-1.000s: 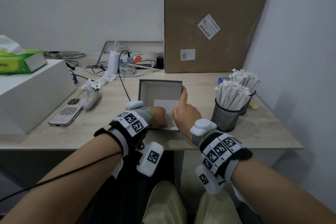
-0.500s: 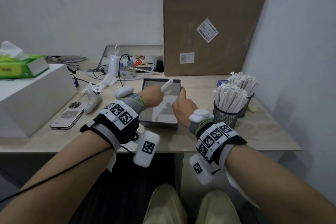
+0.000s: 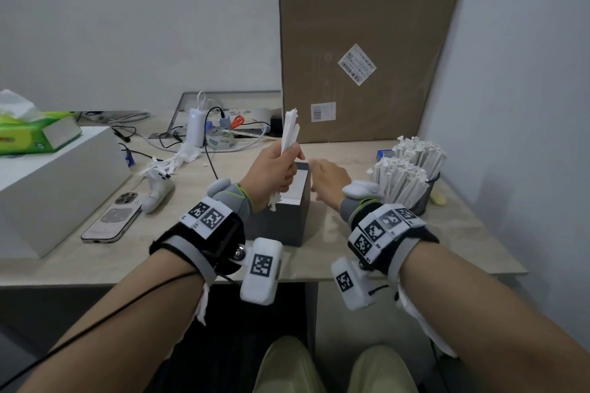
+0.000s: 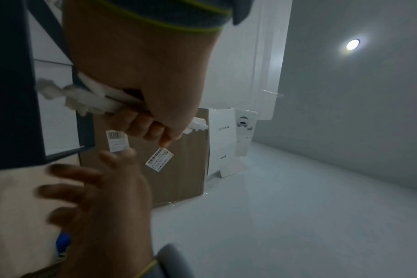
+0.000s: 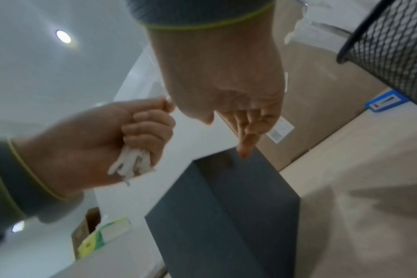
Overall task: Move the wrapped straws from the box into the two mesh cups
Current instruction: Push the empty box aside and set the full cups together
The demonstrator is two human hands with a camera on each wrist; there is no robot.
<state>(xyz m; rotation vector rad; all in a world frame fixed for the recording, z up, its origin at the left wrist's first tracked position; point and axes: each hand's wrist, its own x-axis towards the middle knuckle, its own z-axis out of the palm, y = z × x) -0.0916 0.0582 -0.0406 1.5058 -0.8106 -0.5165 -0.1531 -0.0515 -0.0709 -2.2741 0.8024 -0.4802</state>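
Note:
My left hand [image 3: 274, 169] grips a bundle of white wrapped straws [image 3: 290, 131] and holds it upright over the dark grey box [image 3: 287, 217]. The left wrist view shows the fingers curled round the straws [image 4: 100, 101]. My right hand [image 3: 329, 175] hovers just right of the box's far corner, fingers straight and holding nothing. From the right wrist its fingers [image 5: 248, 129] point at the box's top edge [image 5: 226, 188]. Two black mesh cups [image 3: 418, 198] packed with wrapped straws [image 3: 402, 169] stand at the right.
A tall cardboard carton [image 3: 367, 51] leans on the wall behind the box. A large white box [image 3: 54, 182] with a green tissue pack [image 3: 32, 134] stands at the left. A phone [image 3: 111, 220], a white controller [image 3: 158, 191] and cables lie between.
My left hand came up out of the box with a bundle of straws and raised it. My right hand let go of the box's rim and drew off to the right.

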